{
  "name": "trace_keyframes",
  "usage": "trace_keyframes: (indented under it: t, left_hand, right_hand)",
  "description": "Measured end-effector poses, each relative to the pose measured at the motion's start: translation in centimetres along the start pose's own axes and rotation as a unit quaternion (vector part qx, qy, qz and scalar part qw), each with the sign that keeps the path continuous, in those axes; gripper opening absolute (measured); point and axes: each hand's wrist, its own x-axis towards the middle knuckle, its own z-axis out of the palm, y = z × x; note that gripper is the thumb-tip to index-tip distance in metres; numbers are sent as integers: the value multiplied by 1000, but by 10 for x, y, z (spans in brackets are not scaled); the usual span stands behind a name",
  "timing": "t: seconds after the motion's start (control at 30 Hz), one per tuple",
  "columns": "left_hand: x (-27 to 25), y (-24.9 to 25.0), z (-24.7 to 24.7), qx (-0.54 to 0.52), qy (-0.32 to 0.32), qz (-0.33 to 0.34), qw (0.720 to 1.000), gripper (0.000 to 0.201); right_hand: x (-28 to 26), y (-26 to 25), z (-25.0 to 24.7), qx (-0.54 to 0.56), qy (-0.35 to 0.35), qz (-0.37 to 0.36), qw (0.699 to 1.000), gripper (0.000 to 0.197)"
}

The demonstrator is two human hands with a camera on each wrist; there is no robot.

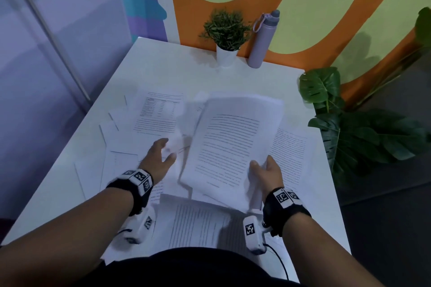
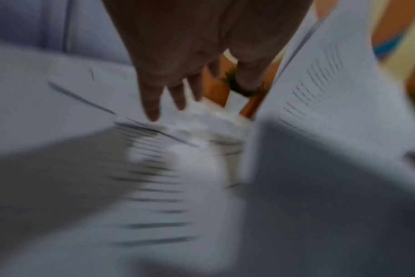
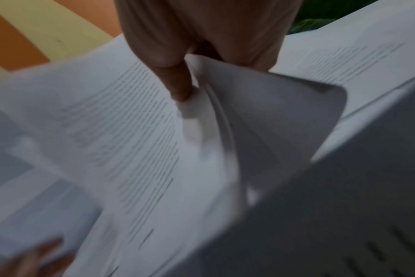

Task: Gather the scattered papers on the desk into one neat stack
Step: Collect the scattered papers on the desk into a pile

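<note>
Printed white papers lie scattered over the white desk (image 1: 163, 58). My right hand (image 1: 264, 171) pinches the near right corner of a bundle of sheets (image 1: 233, 144), raised off the desk and tilted; the right wrist view shows the thumb (image 3: 178, 82) pressed on the curled sheets (image 3: 142, 150). My left hand (image 1: 161, 158) hovers with fingers spread just above a blurred sheet (image 1: 175, 144) left of the bundle, and its straight fingers (image 2: 152, 105) point down at the papers (image 2: 154, 187). More sheets lie at the far left (image 1: 158, 114), near edge (image 1: 198, 223) and right (image 1: 291, 156).
A small potted plant (image 1: 226, 37) and a lilac water bottle (image 1: 262, 39) stand at the desk's far edge against the orange and green wall. A large leafy plant (image 1: 349, 128) stands off the desk's right side. Several blank sheets fan out at the left (image 1: 98, 147).
</note>
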Motion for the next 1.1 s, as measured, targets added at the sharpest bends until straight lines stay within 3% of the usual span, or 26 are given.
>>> trace_keyframes:
  t: [0.1,0.17,0.23,0.3,0.37,0.43,0.5,0.67,0.77,0.83,0.9,0.97,1.03,1.1]
  left_hand:
    - [18,-39,-12,251,-64,-57,964,70]
    - [27,-52,-20,301,-69,-90,947,74]
    - [37,-56,-28,313,-43,-123,941,78]
    - [43,-54,-37,308,-28,-163,937,79]
    - [53,-56,-45,300,-32,-183,936,76]
    - [56,-58,-46,334,-69,-173,924,71]
    - [56,-61,-42,362,-98,-141,916,65]
    - [34,-78,-25,322,-66,-105,939,57]
    - [25,-76,-23,333,-16,-85,939,37]
    - [24,-74,-30,319,12,-95,943,33]
    - [25,-77,-38,277,52,-126,951,42]
    - [26,-79,-45,245,89,-179,949,64]
    - [29,-78,-50,244,78,-219,942,87]
    - [34,-75,-54,234,62,-241,940,103]
  right_hand:
    - [10,11,-12,1,69,27,997,48]
    - [18,17,-24,2,98,42,994,41]
    - [26,21,-35,-11,112,63,992,32]
    - [34,26,-48,-17,131,86,988,49]
    - [45,29,-60,-44,169,104,979,50]
    - [50,32,-71,-119,192,131,965,41]
    - [53,36,-80,-227,210,155,938,45]
    - [54,46,-80,-354,163,170,905,50]
    - [53,44,-64,-410,131,138,892,49]
    - [57,48,-52,-420,115,108,894,47]
    - [64,50,-46,-401,89,57,910,42]
    - [69,42,-45,-361,73,54,928,30]
    - [75,32,-53,-326,102,75,937,31]
    - [83,30,-68,-337,157,116,921,42]
